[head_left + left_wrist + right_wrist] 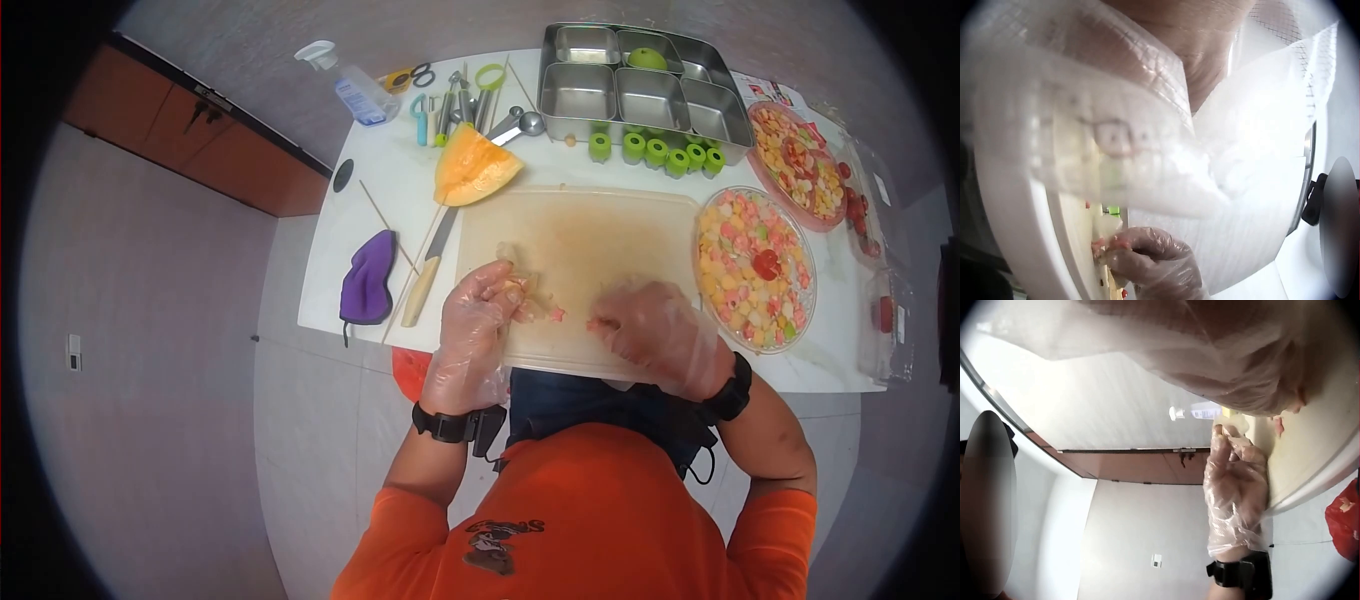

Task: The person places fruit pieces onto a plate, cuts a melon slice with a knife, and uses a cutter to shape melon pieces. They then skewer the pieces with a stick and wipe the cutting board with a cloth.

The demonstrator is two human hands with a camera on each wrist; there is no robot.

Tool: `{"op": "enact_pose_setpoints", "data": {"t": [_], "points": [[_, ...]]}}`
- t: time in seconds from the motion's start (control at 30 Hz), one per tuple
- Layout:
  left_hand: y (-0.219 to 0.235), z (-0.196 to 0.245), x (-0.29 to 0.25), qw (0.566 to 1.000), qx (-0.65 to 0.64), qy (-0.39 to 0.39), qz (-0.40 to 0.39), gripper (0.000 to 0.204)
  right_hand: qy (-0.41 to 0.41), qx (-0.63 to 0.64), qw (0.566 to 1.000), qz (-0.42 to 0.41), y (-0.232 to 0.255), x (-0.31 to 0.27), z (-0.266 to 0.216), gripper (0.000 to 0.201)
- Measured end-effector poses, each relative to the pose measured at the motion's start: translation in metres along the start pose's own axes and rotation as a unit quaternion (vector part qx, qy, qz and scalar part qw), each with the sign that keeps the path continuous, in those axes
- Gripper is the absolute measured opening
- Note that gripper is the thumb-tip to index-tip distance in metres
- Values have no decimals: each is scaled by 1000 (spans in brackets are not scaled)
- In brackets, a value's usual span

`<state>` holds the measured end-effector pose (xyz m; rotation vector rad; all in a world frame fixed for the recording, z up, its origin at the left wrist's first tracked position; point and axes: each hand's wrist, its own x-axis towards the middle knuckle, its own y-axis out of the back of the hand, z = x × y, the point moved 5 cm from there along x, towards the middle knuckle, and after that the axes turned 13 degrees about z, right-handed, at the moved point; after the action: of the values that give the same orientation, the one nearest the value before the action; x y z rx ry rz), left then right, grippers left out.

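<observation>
Over the near left part of the cutting board (620, 215), the gloved left hand (480, 325) has curled fingers around pale fruit pieces (516, 286); the right wrist view shows that hand (1235, 481) too. A gloved right hand (655, 330) pinches a small pink fruit piece (597, 326) near the board's front edge, and in the left wrist view this hand (1157, 256) has the pink piece (1121, 244) at its fingertips. Another pink piece (557, 314) lies on the board between the hands. Glove plastic blurs much of both wrist views.
Right of the board stands a plate of diced fruit (716, 300), with a second fruit tray (757, 150) behind. A metal compartment tray (560, 128) and green cutters (655, 153) stand at the back. Melon (475, 168), knife (422, 290) and purple item (369, 280) lie left.
</observation>
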<state>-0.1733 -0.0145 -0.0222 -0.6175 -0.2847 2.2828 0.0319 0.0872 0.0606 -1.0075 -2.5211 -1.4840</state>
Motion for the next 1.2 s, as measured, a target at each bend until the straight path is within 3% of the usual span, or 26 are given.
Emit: {"op": "enact_pose_setpoints", "data": {"t": [0.13,0.2,0.23,0.3,0.33,0.4,0.6,0.8,0.9,0.93,0.97,1.07,1.1,1.17,1.2], "points": [[-1,0,-1,1000,13,-1,9,31,-101,72,992,13,21,0,3,14],[-3,0,-1,999,21,-13,31,31,-280,208,937,-14,25,-7,9,16],[-5,0,-2,999,21,-11,24,31,-283,204,937,-10,27,-10,8,16],[-5,3,-4,999,27,-25,27,32,-418,355,836,9,21,-22,13,17],[-3,1,-3,999,24,-26,24,33,-421,352,836,15,22,-25,13,17],[-1,0,-1,999,19,-28,12,33,-456,445,771,25,19,-32,13,19],[-2,0,1,999,30,-29,8,32,-453,518,725,34,13,-42,12,21],[-2,15,-9,998,-1,-23,56,33,-474,498,726,22,13,-33,1,16],[30,54,-29,994,-40,-98,3,40,-442,533,720,-41,5,-9,-34,15],[49,71,-40,991,-46,-122,30,37,-405,533,742,-28,-5,2,-47,13],[68,87,-53,986,-53,-145,57,35,-399,532,744,-72,-16,13,-65,13],[129,104,-90,951,-94,-254,150,32,-251,497,823,-114,-50,37,-115,11],[150,105,-105,943,-96,-269,171,32,-235,500,822,-136,-70,43,-129,11],[195,107,-135,903,-125,-320,259,32,-26,447,888,-101,-100,64,-168,9],[211,105,-149,892,-126,-344,265,28,55,418,904,-74,-120,72,-187,8]]}}
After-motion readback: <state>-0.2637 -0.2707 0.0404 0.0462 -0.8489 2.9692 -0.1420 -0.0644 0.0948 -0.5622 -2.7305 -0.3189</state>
